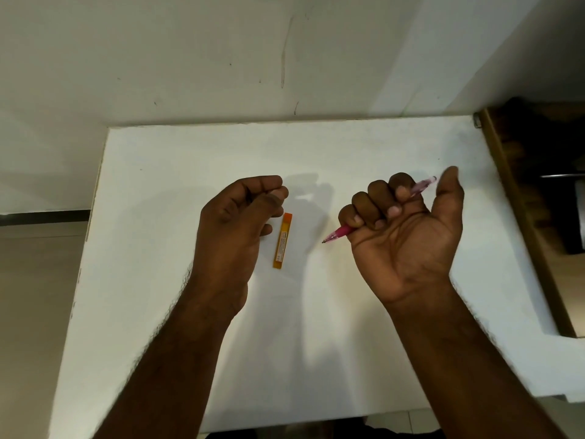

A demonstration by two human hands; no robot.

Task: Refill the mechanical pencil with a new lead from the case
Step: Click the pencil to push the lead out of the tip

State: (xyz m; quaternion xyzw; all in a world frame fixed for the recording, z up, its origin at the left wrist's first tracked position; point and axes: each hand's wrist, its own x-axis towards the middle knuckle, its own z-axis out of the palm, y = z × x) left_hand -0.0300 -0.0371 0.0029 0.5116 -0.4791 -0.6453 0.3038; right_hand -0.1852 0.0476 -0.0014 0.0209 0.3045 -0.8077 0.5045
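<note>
On the white worktop (364, 147) lay an orange lead case (282, 240); right hand (402, 229) grip wrapped the pink mechanical pencil (340, 232), left hand (235, 223) fingers pinched together on something too small to tell

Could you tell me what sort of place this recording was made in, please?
Probably a plain indoor desk or study corner. A bare white table stands against a scuffed pale wall, wooden furniture sits beside it, and only an orange lead case and a pink mechanical pencil are out.
</note>
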